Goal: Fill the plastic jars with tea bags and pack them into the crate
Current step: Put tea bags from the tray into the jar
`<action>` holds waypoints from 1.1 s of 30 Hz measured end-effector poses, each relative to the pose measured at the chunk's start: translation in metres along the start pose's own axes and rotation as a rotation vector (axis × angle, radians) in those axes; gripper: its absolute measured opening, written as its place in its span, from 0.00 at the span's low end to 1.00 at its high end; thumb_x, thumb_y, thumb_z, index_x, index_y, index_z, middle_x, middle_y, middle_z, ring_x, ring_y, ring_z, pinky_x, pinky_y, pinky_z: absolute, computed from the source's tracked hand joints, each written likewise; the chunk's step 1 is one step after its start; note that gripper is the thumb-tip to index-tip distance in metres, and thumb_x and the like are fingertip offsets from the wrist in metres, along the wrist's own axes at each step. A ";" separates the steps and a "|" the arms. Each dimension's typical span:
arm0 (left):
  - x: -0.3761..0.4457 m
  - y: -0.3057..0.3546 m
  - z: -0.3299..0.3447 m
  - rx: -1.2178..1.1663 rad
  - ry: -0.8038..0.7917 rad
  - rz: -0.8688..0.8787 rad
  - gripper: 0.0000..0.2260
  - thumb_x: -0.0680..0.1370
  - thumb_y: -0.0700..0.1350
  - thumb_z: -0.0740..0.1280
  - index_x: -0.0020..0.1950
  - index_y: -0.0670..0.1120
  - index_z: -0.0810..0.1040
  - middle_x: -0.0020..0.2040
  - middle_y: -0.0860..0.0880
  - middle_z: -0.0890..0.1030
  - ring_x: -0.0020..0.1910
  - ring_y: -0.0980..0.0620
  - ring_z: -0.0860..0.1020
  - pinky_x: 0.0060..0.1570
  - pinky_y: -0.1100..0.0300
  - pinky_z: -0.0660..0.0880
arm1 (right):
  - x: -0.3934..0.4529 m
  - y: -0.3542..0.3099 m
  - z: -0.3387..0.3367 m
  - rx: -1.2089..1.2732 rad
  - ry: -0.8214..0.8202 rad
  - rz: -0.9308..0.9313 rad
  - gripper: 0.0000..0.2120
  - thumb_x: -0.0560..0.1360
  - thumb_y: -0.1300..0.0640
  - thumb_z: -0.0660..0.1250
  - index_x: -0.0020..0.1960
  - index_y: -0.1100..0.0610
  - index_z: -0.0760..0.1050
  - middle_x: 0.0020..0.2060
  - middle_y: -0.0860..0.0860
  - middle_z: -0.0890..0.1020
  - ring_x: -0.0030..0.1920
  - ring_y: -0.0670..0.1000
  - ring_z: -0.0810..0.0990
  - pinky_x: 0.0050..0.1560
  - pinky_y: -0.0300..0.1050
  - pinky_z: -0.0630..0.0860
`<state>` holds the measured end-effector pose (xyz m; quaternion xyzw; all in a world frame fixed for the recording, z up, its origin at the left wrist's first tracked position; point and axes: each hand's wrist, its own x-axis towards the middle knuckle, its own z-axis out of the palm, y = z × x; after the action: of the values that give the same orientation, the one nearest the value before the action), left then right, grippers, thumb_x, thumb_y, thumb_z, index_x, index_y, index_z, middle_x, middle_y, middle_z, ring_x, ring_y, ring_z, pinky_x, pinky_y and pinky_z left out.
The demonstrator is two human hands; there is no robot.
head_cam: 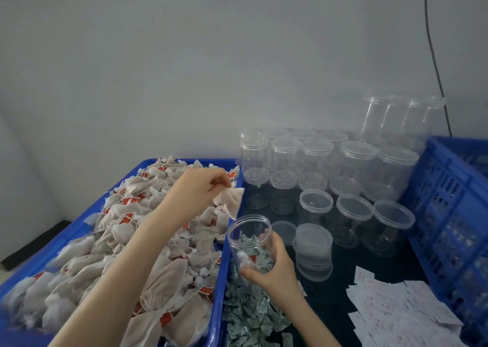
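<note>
Left hand pinches a beige cloth tea bag just above the mouth of an open clear plastic jar. Right hand grips that jar, tilted, beside the shallow blue plastic tray heaped with tea bags. Blue slatted plastic crate sits far right.

White paper slips and green foil packets on the dark table; black cable against the grey wall.

Dim cool light, soft blur, bowed edges
</note>
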<state>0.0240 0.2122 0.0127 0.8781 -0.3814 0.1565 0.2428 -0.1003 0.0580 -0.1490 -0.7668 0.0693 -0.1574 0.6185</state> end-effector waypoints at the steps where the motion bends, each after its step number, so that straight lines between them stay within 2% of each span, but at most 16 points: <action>1: 0.000 0.008 0.000 -0.037 -0.043 0.039 0.07 0.76 0.39 0.67 0.46 0.52 0.81 0.40 0.62 0.78 0.42 0.63 0.77 0.48 0.67 0.75 | 0.000 -0.001 0.001 0.001 0.001 -0.002 0.39 0.62 0.51 0.82 0.63 0.34 0.64 0.64 0.32 0.72 0.64 0.30 0.69 0.57 0.24 0.68; 3: -0.002 0.021 0.006 -0.097 -0.176 0.110 0.09 0.76 0.40 0.68 0.46 0.55 0.79 0.40 0.64 0.77 0.43 0.67 0.77 0.46 0.74 0.72 | 0.000 -0.003 0.002 0.006 0.003 -0.011 0.39 0.61 0.51 0.81 0.63 0.34 0.63 0.63 0.31 0.71 0.63 0.28 0.68 0.54 0.22 0.67; 5: -0.005 0.028 0.015 -0.165 -0.312 0.151 0.07 0.76 0.42 0.69 0.47 0.56 0.78 0.42 0.65 0.77 0.46 0.71 0.75 0.47 0.79 0.69 | 0.001 -0.005 0.002 0.013 0.010 -0.010 0.40 0.59 0.47 0.80 0.64 0.35 0.63 0.63 0.33 0.72 0.63 0.31 0.69 0.55 0.25 0.69; 7: -0.006 0.026 0.021 -0.179 -0.346 0.143 0.05 0.76 0.47 0.69 0.50 0.57 0.78 0.44 0.68 0.76 0.49 0.74 0.72 0.48 0.81 0.66 | 0.000 -0.005 0.001 0.028 0.024 -0.007 0.41 0.57 0.45 0.79 0.66 0.37 0.64 0.64 0.35 0.73 0.63 0.33 0.71 0.56 0.26 0.69; 10: -0.001 0.003 0.027 -0.162 -0.253 0.025 0.04 0.78 0.49 0.66 0.50 0.59 0.77 0.44 0.68 0.75 0.47 0.70 0.74 0.47 0.74 0.71 | -0.002 -0.002 -0.002 0.020 0.028 -0.004 0.45 0.56 0.46 0.80 0.70 0.41 0.64 0.66 0.38 0.73 0.65 0.34 0.70 0.60 0.29 0.69; 12: 0.002 -0.019 0.037 -0.016 -0.250 -0.113 0.04 0.79 0.48 0.65 0.52 0.55 0.77 0.47 0.61 0.78 0.46 0.64 0.76 0.52 0.65 0.76 | -0.003 0.001 -0.004 0.023 0.032 0.002 0.47 0.58 0.48 0.82 0.72 0.43 0.63 0.67 0.39 0.72 0.66 0.37 0.70 0.65 0.36 0.69; 13: 0.001 -0.029 0.044 0.119 -0.305 -0.182 0.06 0.79 0.47 0.65 0.54 0.52 0.77 0.50 0.57 0.80 0.48 0.59 0.77 0.53 0.60 0.77 | -0.003 0.001 -0.006 0.027 0.036 0.004 0.47 0.59 0.50 0.83 0.73 0.45 0.62 0.68 0.40 0.72 0.67 0.39 0.70 0.68 0.41 0.69; 15: -0.010 -0.049 0.067 0.346 -0.537 -0.281 0.11 0.78 0.46 0.65 0.60 0.48 0.75 0.55 0.50 0.80 0.51 0.53 0.78 0.53 0.57 0.77 | -0.003 0.001 -0.008 0.028 0.044 0.001 0.47 0.61 0.53 0.83 0.73 0.46 0.62 0.68 0.42 0.72 0.69 0.42 0.70 0.70 0.45 0.69; 17: -0.028 -0.059 0.091 0.371 -0.823 -0.386 0.14 0.76 0.46 0.68 0.61 0.46 0.75 0.54 0.48 0.81 0.49 0.51 0.80 0.49 0.59 0.78 | -0.002 0.000 -0.009 0.025 0.042 -0.008 0.46 0.61 0.53 0.83 0.72 0.44 0.62 0.68 0.41 0.72 0.69 0.41 0.70 0.70 0.45 0.68; 19: -0.039 -0.062 0.108 0.361 -0.962 -0.454 0.13 0.73 0.47 0.69 0.57 0.47 0.77 0.49 0.49 0.83 0.43 0.51 0.81 0.43 0.60 0.77 | -0.002 0.000 -0.009 0.015 0.044 -0.017 0.45 0.61 0.52 0.83 0.70 0.41 0.62 0.67 0.40 0.73 0.68 0.39 0.70 0.69 0.42 0.68; 21: -0.039 -0.064 0.113 0.362 -0.917 -0.446 0.11 0.74 0.45 0.69 0.56 0.47 0.77 0.48 0.49 0.82 0.43 0.51 0.81 0.41 0.60 0.76 | -0.002 -0.001 -0.010 0.015 0.048 -0.018 0.45 0.61 0.53 0.83 0.70 0.41 0.63 0.67 0.40 0.73 0.68 0.39 0.70 0.69 0.41 0.68; 24: -0.035 -0.069 0.113 0.366 -0.857 -0.358 0.11 0.77 0.44 0.66 0.59 0.47 0.77 0.52 0.48 0.81 0.49 0.49 0.80 0.45 0.59 0.76 | -0.002 0.000 -0.010 0.017 0.045 -0.015 0.45 0.61 0.54 0.83 0.72 0.45 0.63 0.67 0.41 0.73 0.68 0.41 0.71 0.70 0.45 0.69; 27: -0.032 -0.072 0.109 0.289 -0.752 -0.344 0.05 0.76 0.45 0.66 0.51 0.48 0.76 0.47 0.52 0.78 0.45 0.52 0.78 0.45 0.60 0.76 | -0.002 0.000 -0.011 0.014 0.043 -0.009 0.44 0.61 0.54 0.83 0.71 0.43 0.64 0.67 0.40 0.74 0.67 0.39 0.71 0.69 0.43 0.69; 28: -0.030 -0.073 0.104 0.255 -0.676 -0.335 0.04 0.76 0.46 0.66 0.48 0.50 0.72 0.44 0.53 0.77 0.43 0.53 0.77 0.45 0.60 0.76 | -0.002 0.000 -0.011 0.012 0.043 -0.004 0.45 0.61 0.54 0.83 0.71 0.42 0.63 0.67 0.39 0.73 0.68 0.39 0.71 0.69 0.42 0.69; 30: -0.025 -0.071 0.092 0.215 -0.485 -0.319 0.08 0.76 0.46 0.66 0.42 0.52 0.68 0.41 0.53 0.77 0.41 0.54 0.78 0.43 0.58 0.78 | -0.001 0.001 -0.010 0.006 0.045 0.006 0.46 0.61 0.54 0.83 0.72 0.43 0.62 0.68 0.39 0.72 0.68 0.39 0.70 0.69 0.42 0.68; 33: -0.017 -0.059 0.071 0.122 -0.193 -0.286 0.04 0.76 0.46 0.67 0.44 0.51 0.72 0.39 0.55 0.78 0.36 0.58 0.78 0.36 0.62 0.77 | -0.001 0.001 -0.009 0.001 0.040 0.016 0.47 0.61 0.52 0.83 0.72 0.44 0.62 0.68 0.40 0.72 0.69 0.40 0.69 0.71 0.45 0.67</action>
<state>0.0632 0.2187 -0.0731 0.9475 -0.2638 0.0580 0.1709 -0.1044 0.0494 -0.1486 -0.7625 0.0879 -0.1678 0.6186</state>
